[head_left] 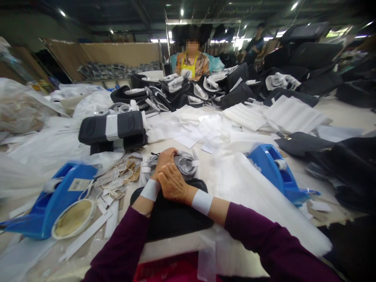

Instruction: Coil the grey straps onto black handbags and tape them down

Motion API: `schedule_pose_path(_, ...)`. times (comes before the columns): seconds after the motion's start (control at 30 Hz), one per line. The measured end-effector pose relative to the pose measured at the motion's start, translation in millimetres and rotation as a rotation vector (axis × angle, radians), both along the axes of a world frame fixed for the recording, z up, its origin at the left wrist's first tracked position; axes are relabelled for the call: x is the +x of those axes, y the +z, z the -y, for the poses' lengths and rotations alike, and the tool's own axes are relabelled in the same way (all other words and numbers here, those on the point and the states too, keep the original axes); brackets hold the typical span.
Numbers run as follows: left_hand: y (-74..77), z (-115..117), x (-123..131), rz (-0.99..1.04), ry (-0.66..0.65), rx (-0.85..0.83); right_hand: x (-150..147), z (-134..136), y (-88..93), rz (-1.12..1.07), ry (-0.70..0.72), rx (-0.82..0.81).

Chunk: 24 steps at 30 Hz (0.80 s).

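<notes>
My two hands meet at the table's centre over a black bag point(173, 215) lying flat before me. My right hand point(174, 183) lies on top, fingers curled down, partly covering my left hand point(164, 158). The left hand's fingers are closed on a grey wrapped bundle point(185, 162) with white tape bands, at the bag's far edge. Both wrists carry white tape bands and purple sleeves. What the right fingers press on is hidden beneath the hand.
Blue tape dispensers stand at left point(55, 199) and right point(274, 168). A black case with white band point(113, 127) sits left of centre. White foam sheets point(249, 188) and paper tags point(120, 174) litter the table. A person in a yellow apron point(191, 62) sits behind piled black bags.
</notes>
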<state>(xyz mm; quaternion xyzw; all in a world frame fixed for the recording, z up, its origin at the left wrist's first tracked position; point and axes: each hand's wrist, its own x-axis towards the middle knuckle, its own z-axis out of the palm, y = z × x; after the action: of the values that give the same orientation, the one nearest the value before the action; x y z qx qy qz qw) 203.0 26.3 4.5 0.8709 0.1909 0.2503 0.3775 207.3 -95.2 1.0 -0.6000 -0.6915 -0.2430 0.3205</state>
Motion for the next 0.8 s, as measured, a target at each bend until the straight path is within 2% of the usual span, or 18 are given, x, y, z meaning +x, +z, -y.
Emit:
schedule_pose_path(0.07,-2.6,3,0,0.011,0.0,0.087,-3,9,8.0,0.04,0.015,-0.055)
schedule_pose_path(0.17,0.0,5,2,0.059,0.007,0.179,-10,31,16.1,0.082,-0.033,-0.191)
schedule_pose_path(0.3,19.3,11,-4,0.187,0.06,0.238,-18,53,13.3,0.139,-0.094,-0.316)
schedule_pose_path(0.4,37.9,26,-27,0.278,0.13,0.277,-17,55,6.9,0.168,-0.094,-0.324)
schedule_pose_path(0.47,40.7,41,-52,0.271,0.143,0.312,-14,53,2.6,0.179,-0.09,-0.298)
schedule_pose_path(0.53,32.1,56,-79,0.196,0.122,0.294,-12,51,-1.1,0.19,-0.092,-0.274)
schedule_pose_path(0.6,15.5,66,-100,0.092,0.095,0.221,-10,50,-3.0,0.211,-0.071,-0.272)
schedule_pose_path(0.7,-9.5,69,-113,-0.004,0.076,0.156,-11,53,2.0,0.204,-0.04,-0.338)
schedule_pose_path(0.8,-21.8,64,-110,-0.03,-0.015,0.335,-19,79,16.9,0.005,-0.127,-0.412)
